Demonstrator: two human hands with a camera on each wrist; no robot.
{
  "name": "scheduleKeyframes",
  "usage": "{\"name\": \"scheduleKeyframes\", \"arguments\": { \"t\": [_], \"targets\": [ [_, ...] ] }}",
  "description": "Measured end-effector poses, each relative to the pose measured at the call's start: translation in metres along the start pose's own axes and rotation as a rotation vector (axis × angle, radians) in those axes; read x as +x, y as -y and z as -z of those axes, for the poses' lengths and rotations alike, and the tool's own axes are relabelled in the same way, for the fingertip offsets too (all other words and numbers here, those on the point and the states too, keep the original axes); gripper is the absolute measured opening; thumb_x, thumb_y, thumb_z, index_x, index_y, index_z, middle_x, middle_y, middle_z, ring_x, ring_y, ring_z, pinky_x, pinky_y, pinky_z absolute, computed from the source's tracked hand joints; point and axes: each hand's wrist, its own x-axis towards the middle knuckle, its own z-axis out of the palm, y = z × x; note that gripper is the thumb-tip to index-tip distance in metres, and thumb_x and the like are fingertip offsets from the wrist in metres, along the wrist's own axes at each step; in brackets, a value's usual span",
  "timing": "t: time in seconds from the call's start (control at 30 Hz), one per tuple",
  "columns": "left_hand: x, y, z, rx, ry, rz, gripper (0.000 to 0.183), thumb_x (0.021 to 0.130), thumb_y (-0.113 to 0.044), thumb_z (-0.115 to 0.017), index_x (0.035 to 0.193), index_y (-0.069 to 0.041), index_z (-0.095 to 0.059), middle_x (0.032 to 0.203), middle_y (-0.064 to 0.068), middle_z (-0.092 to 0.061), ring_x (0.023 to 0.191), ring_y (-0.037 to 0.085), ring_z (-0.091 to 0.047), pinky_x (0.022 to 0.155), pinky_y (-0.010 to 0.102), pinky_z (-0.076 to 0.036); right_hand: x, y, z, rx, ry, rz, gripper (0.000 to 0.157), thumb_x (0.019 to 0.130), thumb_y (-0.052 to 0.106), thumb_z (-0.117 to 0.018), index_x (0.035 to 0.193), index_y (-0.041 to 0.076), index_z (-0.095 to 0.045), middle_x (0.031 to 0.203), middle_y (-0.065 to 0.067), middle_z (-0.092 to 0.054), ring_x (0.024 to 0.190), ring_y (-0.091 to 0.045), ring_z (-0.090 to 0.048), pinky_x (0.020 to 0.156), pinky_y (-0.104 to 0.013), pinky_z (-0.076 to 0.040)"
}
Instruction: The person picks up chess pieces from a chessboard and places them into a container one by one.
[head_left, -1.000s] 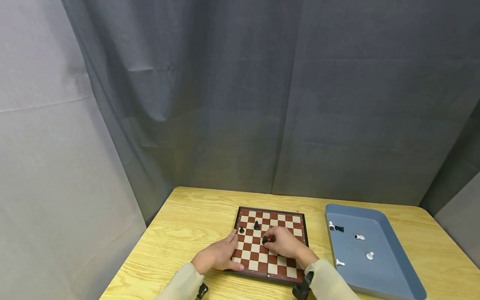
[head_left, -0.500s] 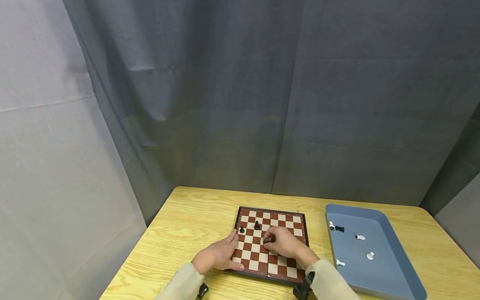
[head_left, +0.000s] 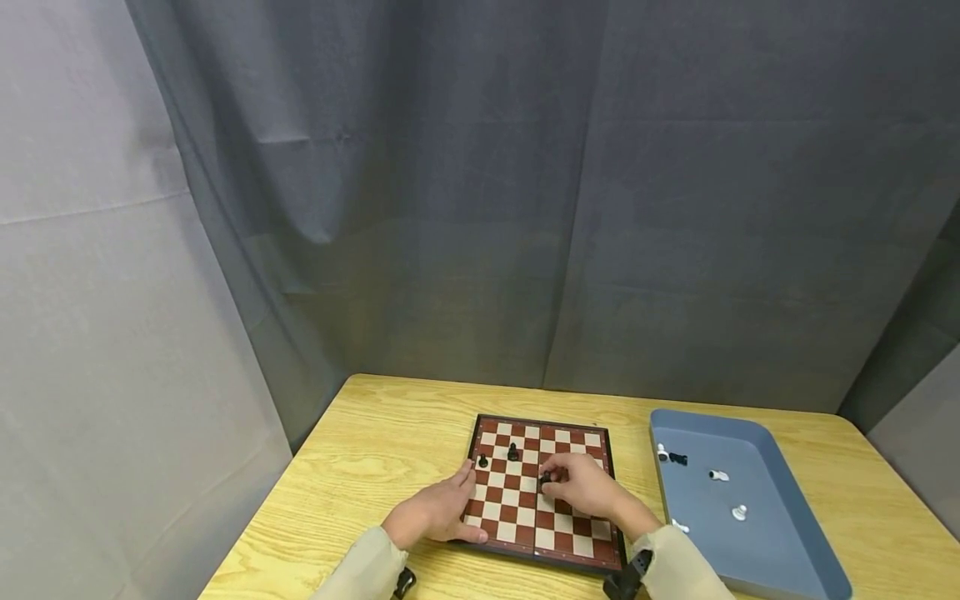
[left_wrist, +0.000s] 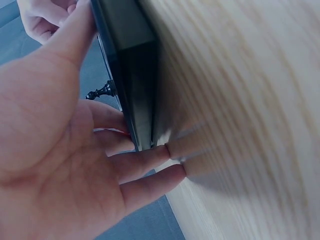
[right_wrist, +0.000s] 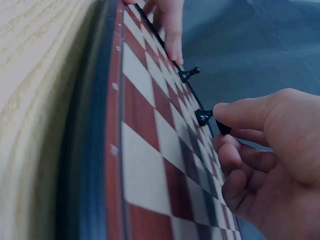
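A red and white chessboard [head_left: 507,514] with a dark rim lies on the wooden table. My left hand [head_left: 438,507] rests along the board's left edge, fingers straight, some touching the tabletop in the left wrist view. Over the board, just right of the middle fold, my right hand [head_left: 588,487] pinches a black chess piece [head_left: 545,478] between thumb and fingers; its top is covered by them. In the right wrist view only a dark part of this piece [right_wrist: 223,128] shows under the fingertips. Two black pieces stand upright on the board: a small pawn [head_left: 483,460] and a taller piece [head_left: 513,452].
To the right of the board sits a blue-grey tray [head_left: 780,533]. In it lie several white pieces, among them a white pawn [head_left: 739,512], and a black piece [head_left: 678,459]. Grey curtains [head_left: 465,250] hang behind and beside the table [head_left: 360,450].
My right hand has shifted a little to the right across the middle fold, carrying the black chess piece. The left hand stays at the board's edge.
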Motion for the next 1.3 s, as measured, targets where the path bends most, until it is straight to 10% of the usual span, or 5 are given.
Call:
{"name": "scheduleKeyframes", "arguments": {
  "t": [1.3],
  "targets": [
    [-0.002, 0.0, 0.001, 0.003, 0.005, 0.005, 0.101, 0.08, -0.062, -0.061, 0.149, -0.001, -0.022, 0.156, 0.016, -0.011, 0.135, 0.03, -0.033, 0.105, 0.037, -0.035, -0.065, -0.03, 0.092, -0.053, -0.11, -0.08, 0.018, 0.091, 0.026, -0.065, 0.086, 0.009, -0.063, 0.075, 0.0, -0.054, 0.063, -0.014, -0.046, 0.053, -0.027, -0.039]
  ]
}}
